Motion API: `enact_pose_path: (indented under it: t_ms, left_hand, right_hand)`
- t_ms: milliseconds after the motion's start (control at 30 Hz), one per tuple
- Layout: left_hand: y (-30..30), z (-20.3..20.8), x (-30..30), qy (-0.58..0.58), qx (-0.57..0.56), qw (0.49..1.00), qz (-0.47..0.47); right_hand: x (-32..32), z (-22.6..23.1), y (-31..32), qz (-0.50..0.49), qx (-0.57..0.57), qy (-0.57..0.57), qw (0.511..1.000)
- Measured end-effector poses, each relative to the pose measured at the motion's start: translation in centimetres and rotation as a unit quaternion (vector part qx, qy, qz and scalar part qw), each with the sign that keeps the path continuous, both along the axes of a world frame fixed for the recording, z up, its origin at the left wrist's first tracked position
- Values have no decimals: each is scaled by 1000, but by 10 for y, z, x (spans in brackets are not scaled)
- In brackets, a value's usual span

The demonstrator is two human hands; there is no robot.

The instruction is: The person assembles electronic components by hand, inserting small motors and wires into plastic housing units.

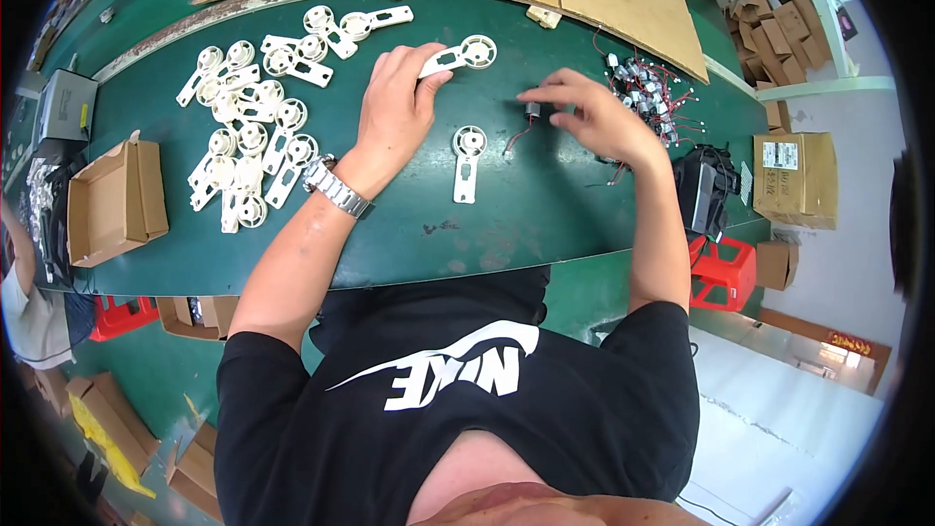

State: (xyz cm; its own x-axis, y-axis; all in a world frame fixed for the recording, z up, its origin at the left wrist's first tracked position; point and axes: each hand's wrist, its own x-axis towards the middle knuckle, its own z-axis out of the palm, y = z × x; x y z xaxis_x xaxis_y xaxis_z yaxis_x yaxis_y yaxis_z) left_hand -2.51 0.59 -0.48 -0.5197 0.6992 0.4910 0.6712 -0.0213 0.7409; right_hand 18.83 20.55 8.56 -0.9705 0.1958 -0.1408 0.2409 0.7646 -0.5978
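Left hand (399, 102) holds white bracket (477, 52) far from table's near edge (467, 272).

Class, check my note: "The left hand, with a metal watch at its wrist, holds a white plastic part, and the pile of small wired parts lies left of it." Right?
Not quite: the head view shows the pile of small wired parts lying right of the left hand. The rest stands.

From lone white part (467, 179), green table (555, 214) offers passage toward five o'clock; white-part pile (251, 136) blocks ten, wired motors (643, 90) block two.
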Motion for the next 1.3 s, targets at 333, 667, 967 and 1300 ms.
enact_pose_path:
  t_ms: [333, 667, 967, 1300]
  left_hand:
    - [3, -2, -2, -33, -18, 999, 8]
    - [4, 0, -6, -16, -28, 999, 22]
    - [5, -2, -6, -21, -32, 999, 25]
    - [2, 9, 4, 99, -46, 994, 1]
  right_hand:
    - [-15, -31, -3, -39, 39, 168, 984]
    - [-50, -17, -20, -77, 26, 319, 944]
    - [-41, -30, -19, -84, 25, 292, 952]
    - [-52, -50, -27, -57, 69, 354, 931]
